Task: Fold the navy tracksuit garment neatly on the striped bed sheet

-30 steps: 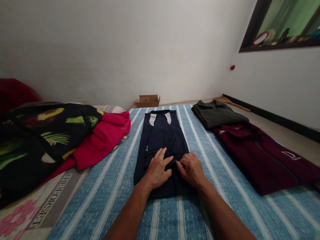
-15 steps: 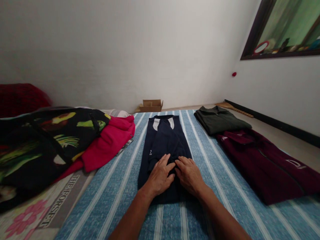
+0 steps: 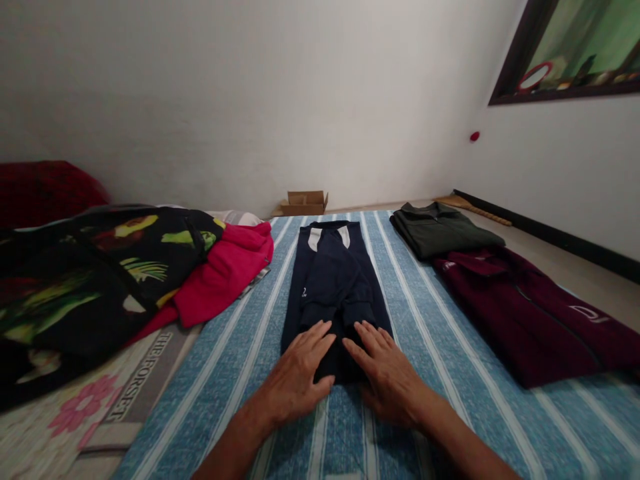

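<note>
Blue striped bedsheet [image 3: 225,360] carried a folded navy garment [image 3: 334,287] lengthwise at its middle. Left hand [image 3: 299,375] and right hand [image 3: 389,375] lay flat, fingers spread, on the garment's near edge, side by side, gripping nothing.

This is a room in a home, most likely a bedroom or a plain living space. A blue striped sheet [image 3: 440,373] is spread low over the floor like bedding, with a flower-printed mat [image 3: 75,413] beside it. Household clothes lie on it: a folded navy garment [image 3: 333,280], a dark green shirt [image 3: 443,230], a maroon jacket [image 3: 540,313], and a loose heap of a pink top [image 3: 225,273] and a black leaf-print cloth [image 3: 100,267]. Bare white plastered walls [image 3: 250,100], a dark-framed window [image 3: 575,53] and a small cardboard box [image 3: 305,202] on the floor by the wall complete the domestic look.
</note>
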`<state>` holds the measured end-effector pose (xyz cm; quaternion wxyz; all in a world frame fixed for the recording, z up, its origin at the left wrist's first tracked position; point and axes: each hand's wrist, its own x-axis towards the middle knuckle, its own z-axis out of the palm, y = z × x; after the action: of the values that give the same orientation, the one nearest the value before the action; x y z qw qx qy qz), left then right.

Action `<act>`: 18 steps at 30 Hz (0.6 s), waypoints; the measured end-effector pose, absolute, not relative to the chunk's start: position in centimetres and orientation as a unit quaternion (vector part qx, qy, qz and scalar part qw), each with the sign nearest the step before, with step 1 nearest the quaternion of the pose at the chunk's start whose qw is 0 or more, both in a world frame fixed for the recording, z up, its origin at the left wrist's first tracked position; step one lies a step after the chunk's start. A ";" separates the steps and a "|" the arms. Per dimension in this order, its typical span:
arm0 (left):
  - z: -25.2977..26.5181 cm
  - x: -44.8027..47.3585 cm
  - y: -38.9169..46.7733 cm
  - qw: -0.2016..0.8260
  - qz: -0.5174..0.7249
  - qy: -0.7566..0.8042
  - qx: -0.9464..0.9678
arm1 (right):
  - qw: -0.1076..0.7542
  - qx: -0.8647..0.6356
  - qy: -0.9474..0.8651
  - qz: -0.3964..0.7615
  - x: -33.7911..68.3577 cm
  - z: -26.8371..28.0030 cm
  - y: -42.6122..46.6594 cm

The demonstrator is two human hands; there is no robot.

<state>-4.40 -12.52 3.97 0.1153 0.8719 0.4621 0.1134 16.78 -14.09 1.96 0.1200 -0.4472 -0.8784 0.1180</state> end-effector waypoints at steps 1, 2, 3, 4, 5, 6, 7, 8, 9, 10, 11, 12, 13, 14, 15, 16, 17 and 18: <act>3.8 -4.7 -13.0 0.112 0.108 0.460 0.874 | 0.113 -0.446 -0.881 0.114 16.8 2.0 -14.2; 3.6 -5.0 -13.5 0.108 0.103 0.458 0.876 | 0.108 -0.444 -0.883 0.109 16.8 2.0 -14.3; 3.4 -5.2 -13.9 0.104 0.097 0.458 0.878 | 0.105 -0.444 -0.884 0.100 16.8 1.9 -14.4; 3.1 -5.5 -14.3 0.100 0.093 0.458 0.879 | 0.104 -0.443 -0.886 0.089 16.7 1.7 -14.4; 2.9 -5.6 -14.6 0.094 0.090 0.458 0.879 | 0.106 -0.444 -0.886 0.076 16.6 1.5 -14.5; 2.7 -5.7 -14.8 0.088 0.088 0.459 0.880 | 0.111 -0.445 -0.887 0.061 16.4 1.3 -14.5; 2.6 -5.8 -15.0 0.080 0.086 0.460 0.880 | 0.118 -0.445 -0.887 0.046 16.2 1.1 -14.6; 2.5 -5.8 -15.1 0.071 0.083 0.461 0.881 | 0.127 -0.445 -0.886 0.030 16.1 1.0 -14.6; 2.5 -5.7 -15.2 0.061 0.080 0.462 0.881 | 0.134 -0.444 -0.886 0.016 15.9 0.8 -14.7; 2.5 -5.6 -15.3 0.051 0.076 0.464 0.881 | 0.141 -0.444 -0.885 0.004 15.7 0.6 -14.7; 2.5 -5.5 -15.3 0.042 0.072 0.467 0.881 | 0.147 -0.444 -0.884 -0.007 15.6 0.5 -14.7; 2.5 -5.3 -15.4 0.034 0.071 0.469 0.880 | 0.153 -0.445 -0.882 -0.016 15.4 0.5 -14.7; 2.5 -5.2 -15.4 0.027 0.071 0.472 0.878 | 0.158 -0.447 -0.880 -0.023 15.3 0.4 -14.7; 2.5 -5.0 -15.4 0.020 0.074 0.474 0.877 | 0.163 -0.449 -0.878 -0.031 15.3 0.4 -14.6; 2.5 -4.9 -15.4 0.014 0.078 0.474 0.877 | 0.167 -0.452 -0.876 -0.037 15.3 0.4 -14.5; 2.4 -4.7 -15.3 0.007 0.081 0.474 0.877 | 0.171 -0.453 -0.874 -0.043 15.2 0.5 -14.4; 2.3 -4.7 -15.2 0.001 0.085 0.474 0.877 | 0.173 -0.454 -0.873 -0.046 15.3 0.5 -14.2; 2.2 -4.6 -15.1 -0.005 0.089 0.474 0.876 | 0.173 -0.455 -0.872 -0.046 15.3 0.7 -14.0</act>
<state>-4.60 -15.15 2.15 -0.0053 0.8760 0.4740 0.0894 15.27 -14.04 0.66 0.1728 -0.4550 -0.8723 -0.0459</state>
